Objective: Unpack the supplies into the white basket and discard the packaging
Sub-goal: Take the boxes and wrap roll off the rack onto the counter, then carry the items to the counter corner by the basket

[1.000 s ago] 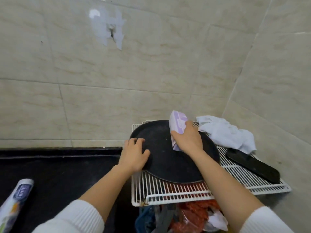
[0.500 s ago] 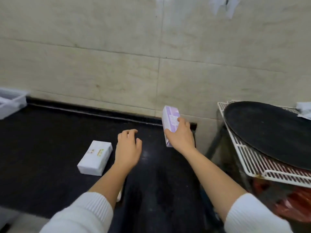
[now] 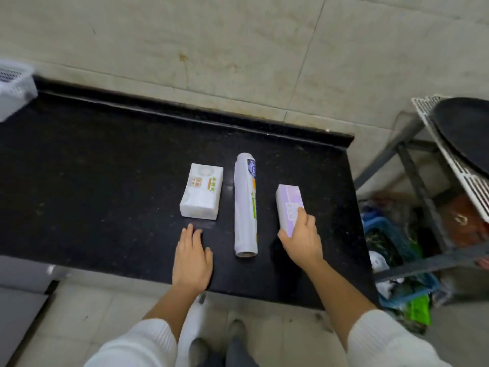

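On the black countertop [image 3: 105, 168] three wrapped supplies lie side by side. A white tissue pack [image 3: 201, 191] is on the left, a long wrapped roll [image 3: 246, 205] in the middle, and a purple tissue pack [image 3: 288, 203] on the right. My right hand [image 3: 301, 239] grips the near end of the purple pack, which rests on the counter. My left hand [image 3: 191, 256] lies flat and empty on the counter, just in front of the white pack. The white basket [image 3: 14, 88] shows at the far left edge, partly cut off.
A metal rack stands to the right with a white wire shelf [image 3: 455, 160] carrying a black round tray [image 3: 468, 131]. Under it sit a blue crate [image 3: 383, 234] and bags. A tiled wall runs behind the counter; the floor and my feet are below.
My right hand carried the purple pack from the black tray on the rack leftward and set it on the counter beside the roll. The view swung left and down.
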The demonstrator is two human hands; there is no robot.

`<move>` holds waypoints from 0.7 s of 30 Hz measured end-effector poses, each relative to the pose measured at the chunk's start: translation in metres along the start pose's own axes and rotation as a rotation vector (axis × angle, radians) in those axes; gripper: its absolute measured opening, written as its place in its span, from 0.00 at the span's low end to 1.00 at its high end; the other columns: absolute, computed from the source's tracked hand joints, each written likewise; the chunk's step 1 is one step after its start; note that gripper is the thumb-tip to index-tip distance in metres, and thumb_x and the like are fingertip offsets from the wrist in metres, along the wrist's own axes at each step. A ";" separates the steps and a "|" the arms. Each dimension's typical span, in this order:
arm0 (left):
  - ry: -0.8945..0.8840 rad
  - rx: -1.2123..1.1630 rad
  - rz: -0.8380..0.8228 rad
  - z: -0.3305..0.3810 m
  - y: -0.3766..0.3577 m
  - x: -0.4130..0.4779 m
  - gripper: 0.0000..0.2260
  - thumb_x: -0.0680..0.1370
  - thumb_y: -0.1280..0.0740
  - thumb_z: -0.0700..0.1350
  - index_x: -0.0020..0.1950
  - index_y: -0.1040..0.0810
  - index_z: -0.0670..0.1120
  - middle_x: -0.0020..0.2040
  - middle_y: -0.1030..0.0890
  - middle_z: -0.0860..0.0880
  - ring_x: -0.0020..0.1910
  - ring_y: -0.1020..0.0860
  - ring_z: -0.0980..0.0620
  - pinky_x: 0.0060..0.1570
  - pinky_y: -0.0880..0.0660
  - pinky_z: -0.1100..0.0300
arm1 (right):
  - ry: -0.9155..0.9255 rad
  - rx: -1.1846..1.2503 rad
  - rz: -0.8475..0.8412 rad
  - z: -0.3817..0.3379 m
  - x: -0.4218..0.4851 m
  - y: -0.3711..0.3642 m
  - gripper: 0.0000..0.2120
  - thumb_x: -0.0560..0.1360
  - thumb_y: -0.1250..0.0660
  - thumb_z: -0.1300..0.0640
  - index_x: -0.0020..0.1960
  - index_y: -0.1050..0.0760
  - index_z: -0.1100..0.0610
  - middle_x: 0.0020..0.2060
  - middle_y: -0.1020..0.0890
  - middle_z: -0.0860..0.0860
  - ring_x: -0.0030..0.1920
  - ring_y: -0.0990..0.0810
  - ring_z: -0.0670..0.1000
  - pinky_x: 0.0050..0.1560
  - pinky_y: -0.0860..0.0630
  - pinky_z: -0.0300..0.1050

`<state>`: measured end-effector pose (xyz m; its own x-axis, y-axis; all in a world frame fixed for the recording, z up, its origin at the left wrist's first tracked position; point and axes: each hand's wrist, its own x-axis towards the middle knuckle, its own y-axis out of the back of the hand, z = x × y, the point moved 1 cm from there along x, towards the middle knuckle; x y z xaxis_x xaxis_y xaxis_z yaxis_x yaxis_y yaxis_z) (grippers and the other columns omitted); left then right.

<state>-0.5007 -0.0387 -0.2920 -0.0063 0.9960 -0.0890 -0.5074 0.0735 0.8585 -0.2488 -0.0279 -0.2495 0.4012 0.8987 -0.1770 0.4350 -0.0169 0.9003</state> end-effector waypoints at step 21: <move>0.227 -0.076 -0.056 0.031 0.024 0.098 0.40 0.71 0.33 0.60 0.76 0.53 0.61 0.77 0.53 0.42 0.75 0.52 0.40 0.72 0.45 0.39 | -0.040 0.092 -0.187 -0.109 0.048 -0.050 0.37 0.68 0.29 0.41 0.66 0.39 0.60 0.63 0.31 0.58 0.63 0.29 0.59 0.60 0.28 0.57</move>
<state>-0.4872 0.0621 -0.2643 -0.1656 0.9529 -0.2542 -0.5756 0.1159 0.8095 -0.3387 0.0639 -0.2597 0.3379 0.8717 -0.3548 0.5760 0.1066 0.8105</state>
